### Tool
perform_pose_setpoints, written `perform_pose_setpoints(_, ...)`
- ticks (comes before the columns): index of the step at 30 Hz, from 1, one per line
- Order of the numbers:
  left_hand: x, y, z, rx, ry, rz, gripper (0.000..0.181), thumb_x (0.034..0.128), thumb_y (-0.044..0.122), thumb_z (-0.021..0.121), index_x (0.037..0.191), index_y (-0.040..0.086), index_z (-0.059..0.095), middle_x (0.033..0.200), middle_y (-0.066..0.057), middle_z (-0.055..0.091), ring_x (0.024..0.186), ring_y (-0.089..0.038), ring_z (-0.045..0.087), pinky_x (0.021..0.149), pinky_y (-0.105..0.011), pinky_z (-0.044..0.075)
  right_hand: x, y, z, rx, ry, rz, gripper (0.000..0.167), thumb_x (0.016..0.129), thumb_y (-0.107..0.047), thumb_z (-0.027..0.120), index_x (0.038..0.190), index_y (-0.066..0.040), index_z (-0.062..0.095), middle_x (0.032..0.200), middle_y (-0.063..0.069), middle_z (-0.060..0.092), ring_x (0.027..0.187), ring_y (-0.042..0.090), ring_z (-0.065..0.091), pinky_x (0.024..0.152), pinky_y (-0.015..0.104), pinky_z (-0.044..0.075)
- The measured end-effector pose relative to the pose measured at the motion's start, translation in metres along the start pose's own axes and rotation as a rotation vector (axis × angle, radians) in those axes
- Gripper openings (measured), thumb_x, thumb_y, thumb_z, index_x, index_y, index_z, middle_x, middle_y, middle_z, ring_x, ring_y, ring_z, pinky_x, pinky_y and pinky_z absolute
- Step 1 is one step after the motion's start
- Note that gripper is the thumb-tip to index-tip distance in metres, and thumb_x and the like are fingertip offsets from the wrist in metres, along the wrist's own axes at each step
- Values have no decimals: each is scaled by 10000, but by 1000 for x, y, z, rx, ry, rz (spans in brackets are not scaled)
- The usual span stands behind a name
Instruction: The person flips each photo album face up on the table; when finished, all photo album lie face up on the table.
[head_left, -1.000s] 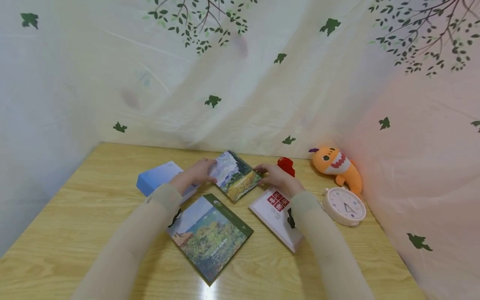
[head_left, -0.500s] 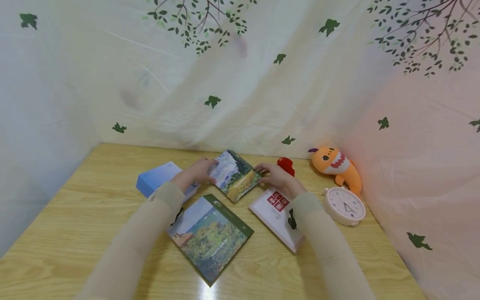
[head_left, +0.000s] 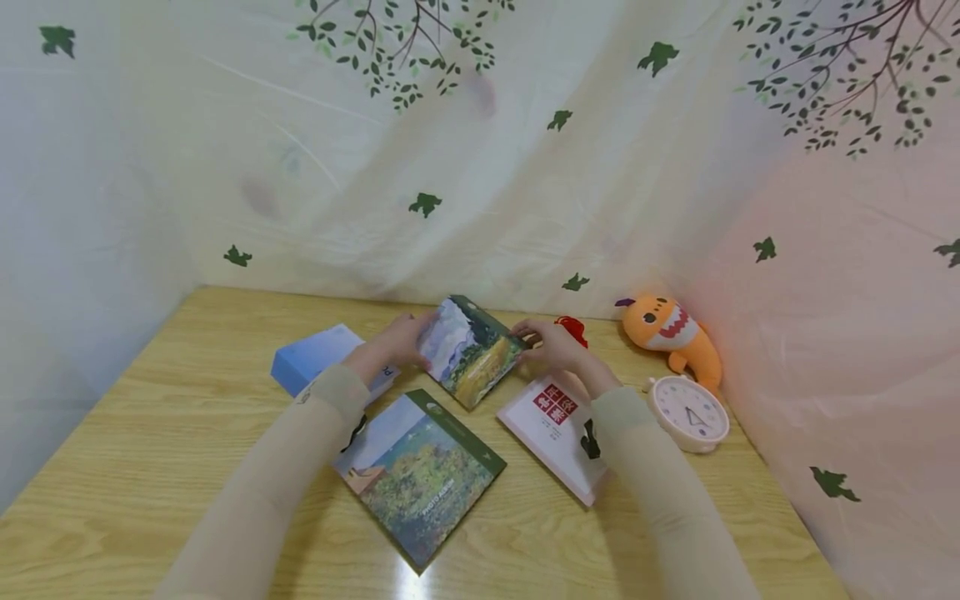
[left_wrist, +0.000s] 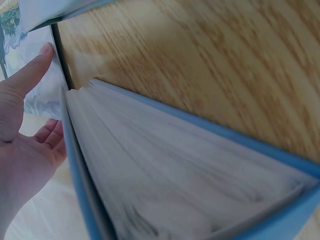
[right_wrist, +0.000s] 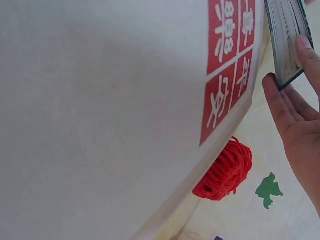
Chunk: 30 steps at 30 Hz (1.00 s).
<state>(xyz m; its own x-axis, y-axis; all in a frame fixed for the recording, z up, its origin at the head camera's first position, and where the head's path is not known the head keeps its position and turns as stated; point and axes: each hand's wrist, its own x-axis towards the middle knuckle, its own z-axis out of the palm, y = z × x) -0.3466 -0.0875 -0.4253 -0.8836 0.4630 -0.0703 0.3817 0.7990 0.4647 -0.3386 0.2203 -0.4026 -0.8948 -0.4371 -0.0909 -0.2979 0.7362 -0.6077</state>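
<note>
Both hands hold a small photo album (head_left: 468, 350) with a painted cover of clouds and a yellow field, at the back middle of the table. My left hand (head_left: 401, 340) grips its left side. In the left wrist view, the thumb of that hand (left_wrist: 30, 120) lies on the cover while the other fingers reach behind it. At the right corner is my right hand (head_left: 551, 346). The right wrist view has this hand (right_wrist: 300, 105) with its thumb at the page edges and fingers at the back cover. The album's far edge looks slightly raised.
A larger photo album (head_left: 427, 475) lies in front. A thick blue album (head_left: 318, 354) with many pages is by the left wrist. Beneath the right wrist lies a white book (head_left: 555, 442) with red characters. Behind are red yarn (right_wrist: 225, 170), an orange plush shark (head_left: 671, 333) and a clock (head_left: 688, 413).
The small photo album has risen and tilted a little, its far edge moving up. My right hand has shifted slightly with it; the left keeps its hold. Other things stay put.
</note>
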Motion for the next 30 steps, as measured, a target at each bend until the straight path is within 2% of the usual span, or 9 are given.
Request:
perform_pose_setpoints(4, 1, 0, 0, -15, 8, -5, 1071, 716, 224, 833, 1523, 113, 138, 1440, -292, 319, 1340, -427, 281, 1107, -504, 279, -2, -2, -1, 15, 28, -53, 420, 831, -132, 729, 1224, -126, 583, 1246, 72, 576, 1137, 269, 539, 987, 442, 455)
perform_pose_setpoints(9, 0, 0, -4, -13, 45, 5, 1049, 724, 205, 826, 1497, 7, 144, 1446, -304, 315, 1338, -427, 303, 1126, -486, 255, -6, -6, -2, 8, 54, -96, 408, 821, -144, 740, 1204, -127, 602, 1222, 61, 591, 1085, 249, 559, 938, 413, 490)
perform_pose_setpoints(14, -2, 5, -10, 30, 91, 31, 976, 744, 217, 808, 1465, -55, 210, 1451, -283, 333, 1335, -415, 327, 1138, -475, 236, -10, -11, -4, -14, 87, -142, 392, 808, -148, 751, 1180, -160, 625, 1210, 39, 604, 1049, 236, 562, 894, 413, 512)
perform_pose_setpoints(20, -3, 9, -18, 53, 172, 81, 877, 729, 196, 812, 1401, -100, 332, 1378, -278, 439, 1280, -428, 396, 1117, -487, 273, -14, -17, -6, -23, 93, -180, 388, 793, -165, 761, 1161, -174, 639, 1217, 32, 602, 1046, 232, 575, 879, 390, 530)
perform_pose_setpoints(24, -2, 11, -23, 35, 168, 74, 869, 744, 215, 804, 1402, -97, 331, 1376, -275, 440, 1275, -414, 405, 1105, -474, 298, -14, -19, -6, 17, 95, -215, 381, 781, -166, 771, 1142, -162, 646, 1212, 42, 592, 1078, 253, 568, 896, 383, 526)
perform_pose_setpoints(30, -4, 13, -28, 19, 165, 98, 875, 758, 251, 794, 1391, -122, 319, 1329, -290, 472, 1225, -409, 454, 1076, -477, 339, -16, -22, -9, 45, 100, -292, 380, 785, -162, 769, 1142, -129, 645, 1203, 64, 573, 1116, 280, 561, 918, 383, 514)
